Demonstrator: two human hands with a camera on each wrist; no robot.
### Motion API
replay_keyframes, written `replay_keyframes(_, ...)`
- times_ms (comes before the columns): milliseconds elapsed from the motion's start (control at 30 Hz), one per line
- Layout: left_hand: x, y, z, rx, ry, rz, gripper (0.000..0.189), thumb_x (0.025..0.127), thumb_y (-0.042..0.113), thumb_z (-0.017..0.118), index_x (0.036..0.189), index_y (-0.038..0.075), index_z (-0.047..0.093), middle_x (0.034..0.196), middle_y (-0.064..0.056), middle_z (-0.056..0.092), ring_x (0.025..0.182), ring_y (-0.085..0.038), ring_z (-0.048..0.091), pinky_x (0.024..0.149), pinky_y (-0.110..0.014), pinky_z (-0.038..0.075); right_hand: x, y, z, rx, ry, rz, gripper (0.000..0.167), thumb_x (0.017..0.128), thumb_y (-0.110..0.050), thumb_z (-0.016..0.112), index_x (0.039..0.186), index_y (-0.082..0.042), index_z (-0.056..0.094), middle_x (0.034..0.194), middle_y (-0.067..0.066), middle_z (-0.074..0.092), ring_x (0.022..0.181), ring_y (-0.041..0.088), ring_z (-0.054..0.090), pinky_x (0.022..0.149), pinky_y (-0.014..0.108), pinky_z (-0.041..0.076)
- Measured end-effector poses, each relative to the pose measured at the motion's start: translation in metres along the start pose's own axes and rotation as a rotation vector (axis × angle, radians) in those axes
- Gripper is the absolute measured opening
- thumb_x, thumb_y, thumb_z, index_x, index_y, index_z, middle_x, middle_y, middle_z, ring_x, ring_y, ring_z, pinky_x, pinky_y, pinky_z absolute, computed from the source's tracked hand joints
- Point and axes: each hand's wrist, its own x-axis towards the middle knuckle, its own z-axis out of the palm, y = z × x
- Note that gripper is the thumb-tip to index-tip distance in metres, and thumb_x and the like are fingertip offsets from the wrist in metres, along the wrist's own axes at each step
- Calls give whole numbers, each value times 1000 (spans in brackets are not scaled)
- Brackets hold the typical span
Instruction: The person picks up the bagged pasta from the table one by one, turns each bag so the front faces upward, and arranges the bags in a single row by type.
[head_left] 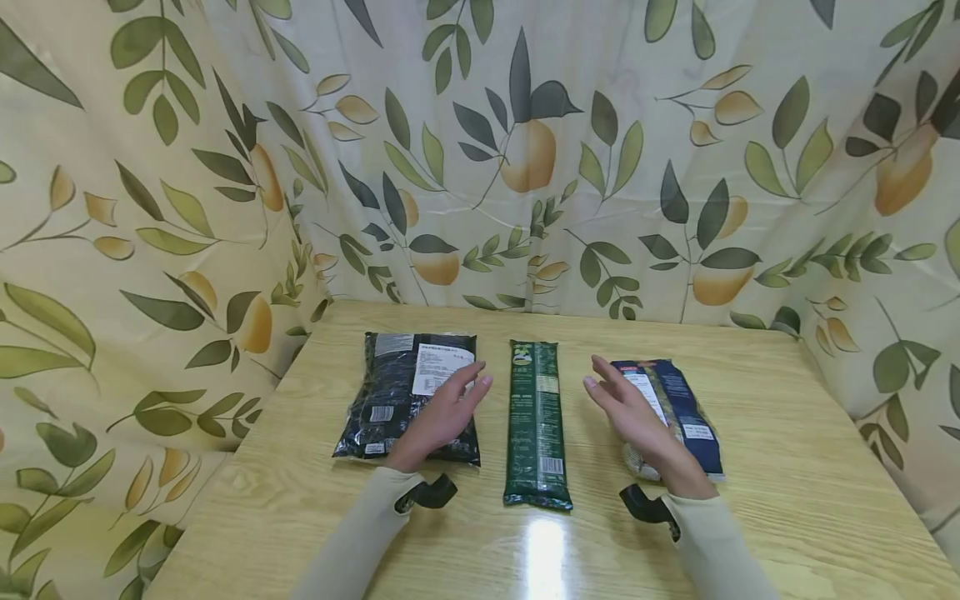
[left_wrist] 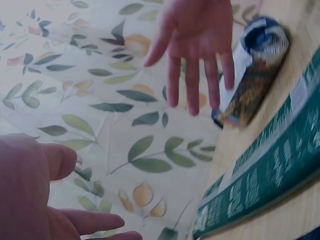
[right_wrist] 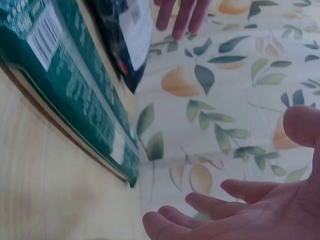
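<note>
Three packages lie on a wooden table. A long green packet (head_left: 535, 425) is in the middle, between the two hands, printed side with a barcode facing up. To its left lies a wide black plastic package (head_left: 390, 392) with white labels. On the right is a dark blue bag (head_left: 678, 400) with a white label and a see-through strip. My left hand (head_left: 446, 408) hovers over the black package's right part, fingers extended, holding nothing. My right hand (head_left: 628, 407) is held in front of the blue bag's left side, fingers extended and holding nothing, partly hiding it.
The light wood table (head_left: 795, 467) ends at a curtain (head_left: 465, 167) with leaf and fruit print, which hangs behind and along both sides. Black straps (head_left: 435, 492) sit around both wrists. A bright reflection shows near the table's front.
</note>
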Motion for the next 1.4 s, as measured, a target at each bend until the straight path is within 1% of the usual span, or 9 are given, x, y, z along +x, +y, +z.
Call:
replay_keyframes(133, -2, 0, 3, -128, -50, -51, 64, 109, 50, 40, 161, 12, 35, 165, -15, 39, 152, -36, 38, 124, -56, 33, -1, 3, 1, 102, -55, 28, 79, 110, -50, 38, 167, -8, 3, 174, 23, 6, 159, 47, 11, 126, 66, 18)
replay_keyframes(333, -2, -1, 14, -319, -73, -105, 64, 110, 42, 43, 158, 1, 37, 166, -17, 37, 156, -37, 32, 129, -53, 25, -3, 8, 7, 221, -139, 72, 80, 110, -50, 37, 166, -5, 0, 174, 21, 1, 160, 45, 6, 127, 65, 14)
replay_keyframes(467, -3, -4, 23, -456, -111, -137, 64, 110, 36, 41, 158, -6, 32, 166, -25, 32, 154, -43, 33, 128, -55, 25, -5, 11, 11, 292, -160, 106, 79, 111, -48, 37, 166, -6, 1, 174, 21, 2, 159, 47, 7, 127, 64, 16)
replay_keyframes(600, -8, -7, 31, -575, -173, -181, 67, 111, 37, 39, 161, -5, 23, 169, -25, 24, 157, -43, 25, 131, -55, 17, -7, 15, 14, 379, -186, 132, 79, 111, -48, 37, 166, -7, -1, 174, 21, 0, 159, 47, 6, 126, 65, 19)
replay_keyframes(700, -13, -8, 36, -625, -204, -203, 70, 110, 39, 38, 162, -3, 19, 171, -24, 18, 159, -43, 18, 131, -55, 13, -8, 18, 17, 434, -200, 154, 80, 111, -48, 37, 166, -7, -3, 174, 21, 0, 159, 48, 5, 125, 67, 20)
replay_keyframes(900, -20, -8, 49, -709, -196, -241, 73, 109, 38, 39, 162, -6, 15, 172, -26, 11, 159, -47, 10, 130, -60, 6, -12, 25, 21, 536, -224, 180, 78, 112, -45, 35, 166, -6, -5, 174, 22, -3, 159, 50, 2, 123, 70, 20)
replay_keyframes(1100, -24, -10, 58, -808, -200, -253, 67, 110, 35, 34, 161, -5, 19, 171, -25, 17, 160, -46, 9, 127, -67, 0, -13, 33, 26, 631, -247, 185, 78, 112, -45, 34, 165, -6, -8, 174, 21, -6, 159, 49, -1, 125, 67, 17)
replay_keyframes(1233, -24, -11, 61, -846, -189, -267, 67, 109, 34, 35, 161, -5, 20, 170, -25, 20, 160, -44, 11, 126, -71, 1, -13, 36, 28, 691, -235, 200, 76, 113, -42, 33, 165, -6, -9, 174, 19, -6, 160, 47, -2, 125, 66, 18)
replay_keyframes(1400, -24, -11, 63, -893, -175, -268, 66, 109, 33, 35, 161, -6, 19, 171, -26, 16, 159, -44, 13, 126, -68, 15, -15, 37, 30, 710, -221, 200, 75, 113, -41, 32, 165, -6, -8, 174, 21, -6, 160, 45, 0, 125, 65, 22)
